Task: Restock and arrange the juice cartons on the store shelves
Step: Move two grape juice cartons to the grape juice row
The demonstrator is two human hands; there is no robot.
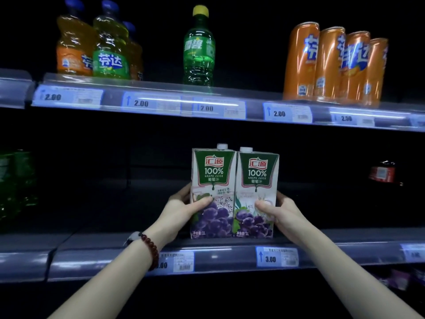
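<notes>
2 grape juice cartons stand side by side on the middle shelf (230,246), near its front edge, and their sides touch. The left hand (184,209) holds the left carton (212,180), with the thumb on the front and the fingers curled round the left side. The right hand (279,211) holds the right carton (257,183) the same way, thumb on the front and fingers round the right side. Both cartons look upright, with the labels facing out and the white caps on top. On the top shelf (161,88) there are orange and green soda bottles (96,47), 1 green bottle (199,47) and orange cans (335,65). What could go wrong? The cartons are tall and thin, so a push up high or a push on only 1 side could tip them back or twist them apart. If the hands squeeze too hard, the soft sides could dent. If the cartons are pulled toward the near edge, 1 could slip off the shelf. Far on the right sits a red can (383,172), well apart, so I think it is safe.
</notes>
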